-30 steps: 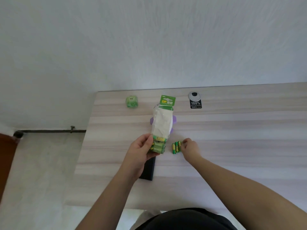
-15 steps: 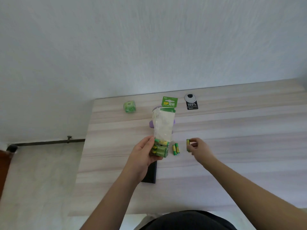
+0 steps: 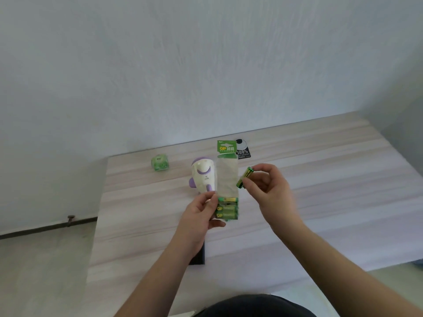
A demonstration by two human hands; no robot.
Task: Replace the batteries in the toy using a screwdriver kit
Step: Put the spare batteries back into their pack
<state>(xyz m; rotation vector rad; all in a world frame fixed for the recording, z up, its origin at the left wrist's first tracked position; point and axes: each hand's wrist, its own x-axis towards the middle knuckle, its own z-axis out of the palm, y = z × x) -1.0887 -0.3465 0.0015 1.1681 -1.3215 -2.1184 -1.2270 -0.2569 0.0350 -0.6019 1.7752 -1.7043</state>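
My left hand (image 3: 201,213) holds up a long battery pack (image 3: 227,179) with a green header card; several green batteries sit at its bottom end. My right hand (image 3: 267,188) pinches a single green and yellow battery (image 3: 245,177) just right of the pack, lifted off the table. A white and purple toy (image 3: 202,177) lies on the table behind the pack, partly hidden by it. A dark flat case (image 3: 198,257), likely the screwdriver kit, lies under my left forearm, mostly covered.
The light wooden table (image 3: 320,202) stands against a white wall. A small green cube (image 3: 160,163) sits near the back left corner. A black label with a round disc (image 3: 243,151) lies behind the pack's header. The floor shows at left.
My right hand picked one battery off the table and raised it beside the pack. My left hand lifted the pack higher. The camera tilted, and the other loose batteries are now out of sight.
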